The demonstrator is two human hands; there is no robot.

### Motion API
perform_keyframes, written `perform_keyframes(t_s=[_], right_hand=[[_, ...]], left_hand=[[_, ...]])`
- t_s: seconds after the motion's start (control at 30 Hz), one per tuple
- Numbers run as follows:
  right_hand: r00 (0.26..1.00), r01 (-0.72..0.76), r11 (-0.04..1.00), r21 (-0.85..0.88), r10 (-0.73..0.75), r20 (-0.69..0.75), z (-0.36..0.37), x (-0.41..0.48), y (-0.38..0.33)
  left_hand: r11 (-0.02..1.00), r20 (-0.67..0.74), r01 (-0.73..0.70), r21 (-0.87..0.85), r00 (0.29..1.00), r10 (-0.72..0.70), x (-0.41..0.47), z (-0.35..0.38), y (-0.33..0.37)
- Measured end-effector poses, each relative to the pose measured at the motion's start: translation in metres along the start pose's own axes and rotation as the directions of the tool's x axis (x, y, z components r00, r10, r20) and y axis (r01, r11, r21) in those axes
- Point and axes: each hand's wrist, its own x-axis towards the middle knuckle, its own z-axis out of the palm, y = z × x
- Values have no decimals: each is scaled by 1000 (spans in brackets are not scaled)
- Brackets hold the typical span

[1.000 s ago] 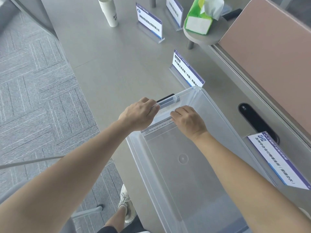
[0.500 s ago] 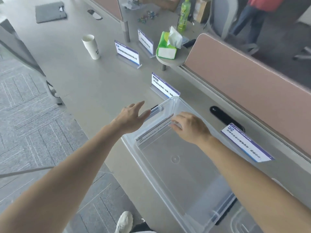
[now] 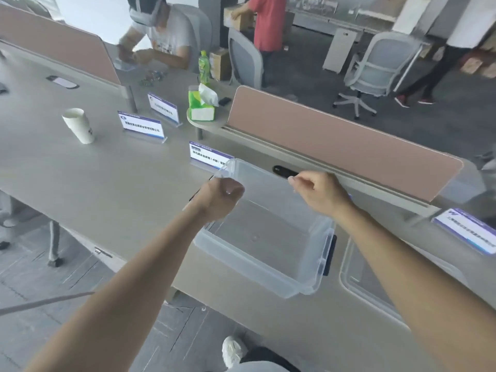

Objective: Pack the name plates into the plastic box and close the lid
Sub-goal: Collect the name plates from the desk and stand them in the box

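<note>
A clear plastic box (image 3: pixel 308 280) stands open on the grey desk. My left hand (image 3: pixel 221 194) hovers as a loose fist over its far left rim, holding nothing. Above the far end of the box, my right hand (image 3: pixel 320 193) has its fingers curled and thumb pinched to forefinger, also with nothing in it. Blue-and-white name plates stand on the desk: one (image 3: pixel 208 157) just behind the box's far corner, two farther back (image 3: pixel 141 126) (image 3: pixel 163 107), and one (image 3: pixel 467 232) at the right. The clear lid (image 3: pixel 375 280) lies flat to the right of the box. I cannot make out the box's contents.
A paper cup (image 3: pixel 79 126) stands at the left of the desk. A green tissue pack (image 3: pixel 202 104) and a green bottle (image 3: pixel 204 67) sit behind the plates. A pink divider panel (image 3: pixel 335 140) runs along the desk's far edge. People and office chairs are beyond it.
Both hands have left the name plate at the box's far end, lifted and curled shut. My view has tilted up and now takes in the room beyond the desk.
</note>
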Motion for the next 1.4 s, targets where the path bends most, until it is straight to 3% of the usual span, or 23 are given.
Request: perform_keyframes(t_s=[0.1, 0.27, 0.5, 0.73, 0.93, 1.17, 1.4], right_hand=[[994, -96, 995, -36, 94, -50, -22, -49, -3], [990, -140, 967, -215, 134, -41, -54, -123, 3], [964, -256, 933, -252, 229, -131, -75, -210, 21], [937, -305, 935, -180, 261, -234, -109, -265, 62], [902, -357, 930, -85, 320, -289, -155, -318, 117], [884, -360, 932, 47, 357, -302, -211, -378, 206], [852, -416, 903, 108, 429, -300, -245, -400, 279]], left_hand=[[993, 68, -115, -29, 991, 117, -19, 22, 23], [969, 166, -150, -197, 969, 184, -39, 58, 55], [940, 282, -249, -234, 908, 311, -62, 110, 114], [913, 398, -329, -243, 824, 403, -85, 150, 184], [890, 418, -397, -224, 786, 456, -108, 204, 251], [911, 383, -406, -79, 831, 403, -125, 281, 328], [924, 372, -359, -132, 846, 382, -124, 333, 372]])
